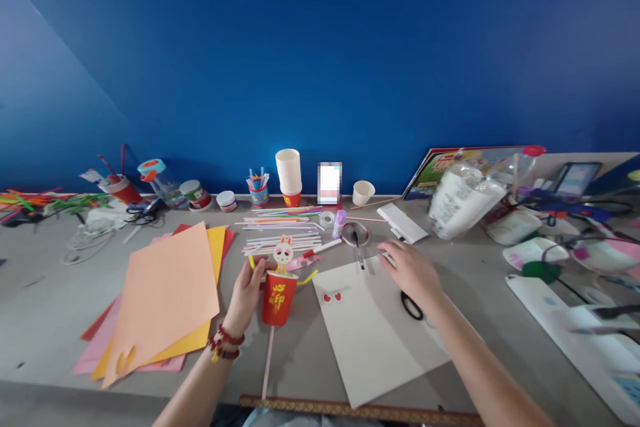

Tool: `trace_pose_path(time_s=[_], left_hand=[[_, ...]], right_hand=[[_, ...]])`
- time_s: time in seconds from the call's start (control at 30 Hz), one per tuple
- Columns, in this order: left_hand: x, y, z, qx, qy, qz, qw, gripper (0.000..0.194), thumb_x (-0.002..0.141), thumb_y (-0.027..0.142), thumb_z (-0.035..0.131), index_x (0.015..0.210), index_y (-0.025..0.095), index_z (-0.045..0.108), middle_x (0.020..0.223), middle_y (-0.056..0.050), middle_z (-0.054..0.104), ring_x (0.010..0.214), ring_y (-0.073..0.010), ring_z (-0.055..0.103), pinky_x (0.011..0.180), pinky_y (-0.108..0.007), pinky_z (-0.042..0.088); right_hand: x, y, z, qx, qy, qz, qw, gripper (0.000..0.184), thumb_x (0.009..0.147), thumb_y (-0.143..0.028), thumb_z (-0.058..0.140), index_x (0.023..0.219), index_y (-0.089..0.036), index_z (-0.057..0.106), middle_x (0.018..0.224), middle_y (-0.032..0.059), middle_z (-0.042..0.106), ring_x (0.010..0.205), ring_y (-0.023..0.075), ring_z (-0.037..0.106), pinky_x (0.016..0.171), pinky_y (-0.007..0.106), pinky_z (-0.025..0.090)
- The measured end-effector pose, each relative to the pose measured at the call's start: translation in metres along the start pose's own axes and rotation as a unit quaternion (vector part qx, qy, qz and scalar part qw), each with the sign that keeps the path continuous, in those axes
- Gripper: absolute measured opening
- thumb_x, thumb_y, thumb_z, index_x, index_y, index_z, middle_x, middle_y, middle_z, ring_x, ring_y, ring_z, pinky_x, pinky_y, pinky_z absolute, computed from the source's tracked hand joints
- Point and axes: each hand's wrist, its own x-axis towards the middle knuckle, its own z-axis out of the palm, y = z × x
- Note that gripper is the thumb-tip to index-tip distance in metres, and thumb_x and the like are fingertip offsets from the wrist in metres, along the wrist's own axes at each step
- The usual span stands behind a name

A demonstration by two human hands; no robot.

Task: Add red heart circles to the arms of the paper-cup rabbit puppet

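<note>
My left hand [249, 293] is closed around a red paper cup [277, 298] with yellow lettering, held just above the grey table [45, 307]. A paper rabbit face [283, 253] sticks up from the cup, yellow arms poke out at its sides, and a pale straw [268, 363] hangs below it. My right hand [411, 271] reaches forward, palm down, over the far corner of a white sheet [370, 330], its fingertips on something small that I cannot make out. Black scissors [412, 305] lie under its wrist. Two small red hearts [332, 297] lie on the sheet.
Stacked coloured paper [165, 297] lies at the left. A row of straws [283, 230], a red marker [323, 249], a black pen [359, 252], a tape roll [327, 218] and stacked cups [289, 177] sit beyond. A plastic bag [465, 197] and paper plates [533, 253] crowd the right.
</note>
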Motion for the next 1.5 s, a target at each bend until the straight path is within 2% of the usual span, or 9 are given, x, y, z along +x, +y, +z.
trace_pose_path(time_s=[0.33,0.43,0.53,0.67,0.83,1.0,1.13,1.33,1.5], left_hand=[[0.007,-0.022,-0.011,0.069,0.016,0.098,0.993,0.047,0.085,0.051,0.064,0.122,0.023,0.056,0.124,-0.012,0.064,0.118,-0.0261,0.061,0.094,-0.039,0.053],[0.005,-0.021,-0.014,0.082,0.016,0.113,0.990,0.043,0.088,0.048,0.062,0.122,0.023,0.057,0.127,-0.012,0.063,0.122,-0.0262,0.059,0.097,-0.039,0.051],[0.004,-0.018,-0.015,0.097,0.028,0.127,0.987,0.040,0.088,0.047,0.062,0.120,0.024,0.058,0.128,-0.012,0.063,0.122,-0.0258,0.059,0.099,-0.038,0.049],[0.004,-0.014,-0.012,0.105,0.044,0.111,0.987,0.043,0.086,0.049,0.063,0.120,0.024,0.060,0.130,-0.011,0.062,0.110,-0.0244,0.065,0.092,-0.035,0.051],[0.004,-0.015,-0.011,0.110,0.034,0.111,0.987,0.045,0.086,0.051,0.062,0.121,0.022,0.060,0.128,-0.011,0.063,0.098,-0.0218,0.068,0.090,-0.035,0.052],[0.007,-0.019,-0.017,0.128,0.037,0.126,0.983,0.042,0.088,0.050,0.059,0.120,0.022,0.059,0.131,-0.011,0.062,0.105,-0.0230,0.066,0.089,-0.036,0.053],[0.010,-0.019,-0.017,0.111,0.030,0.120,0.986,0.042,0.089,0.050,0.058,0.119,0.022,0.059,0.127,-0.010,0.063,0.100,-0.0226,0.068,0.085,-0.035,0.055],[0.011,-0.027,-0.015,0.104,0.025,0.130,0.986,0.043,0.089,0.049,0.059,0.122,0.022,0.058,0.127,-0.011,0.063,0.111,-0.0248,0.065,0.091,-0.037,0.054],[0.011,-0.032,-0.017,0.093,0.026,0.144,0.985,0.041,0.091,0.046,0.059,0.124,0.022,0.054,0.130,-0.012,0.061,0.122,-0.0261,0.059,0.096,-0.039,0.053]], right_hand=[[0.062,0.005,0.017,0.006,-0.043,0.012,0.999,0.027,0.081,-0.006,0.054,0.093,-0.023,0.070,0.105,0.0071,0.071,0.090,0.0232,0.066,0.072,0.030,0.046],[0.062,0.010,0.020,0.018,-0.058,0.014,0.998,0.023,0.075,-0.006,0.061,0.087,-0.023,0.070,0.104,0.0057,0.071,0.092,0.0223,0.066,0.071,0.028,0.046],[0.057,0.006,0.026,0.030,-0.054,0.038,0.997,0.009,0.085,-0.019,0.059,0.087,-0.022,0.068,0.098,0.0058,0.071,0.083,0.0203,0.067,0.066,0.027,0.045],[0.053,-0.006,0.041,0.034,-0.064,0.090,0.993,0.024,0.090,-0.042,0.058,0.077,-0.022,0.063,0.074,0.0026,0.070,0.065,0.0184,0.064,0.052,0.025,0.036],[0.052,-0.013,0.041,0.022,-0.078,0.119,0.990,0.017,0.084,-0.035,0.061,0.073,-0.022,0.061,0.068,0.0010,0.069,0.058,0.0164,0.060,0.048,0.023,0.026],[0.032,-0.017,0.016,0.027,-0.118,0.036,0.992,0.007,0.078,-0.027,0.066,0.074,-0.022,0.062,0.069,0.0000,0.068,0.062,0.0167,0.060,0.051,0.024,0.029],[0.023,-0.020,0.011,0.025,-0.143,-0.051,0.988,0.002,0.081,-0.021,0.067,0.080,-0.023,0.067,0.087,0.0031,0.071,0.084,0.0211,0.064,0.063,0.025,0.039],[0.040,0.000,0.021,0.003,-0.089,-0.033,0.995,0.022,0.093,-0.018,0.052,0.108,-0.019,0.069,0.115,0.0134,0.067,0.100,0.0284,0.064,0.080,0.035,0.048],[0.047,0.014,0.031,0.032,-0.106,-0.059,0.992,0.023,0.093,-0.017,0.051,0.107,-0.021,0.069,0.113,0.0086,0.070,0.100,0.0234,0.067,0.084,0.031,0.050]])
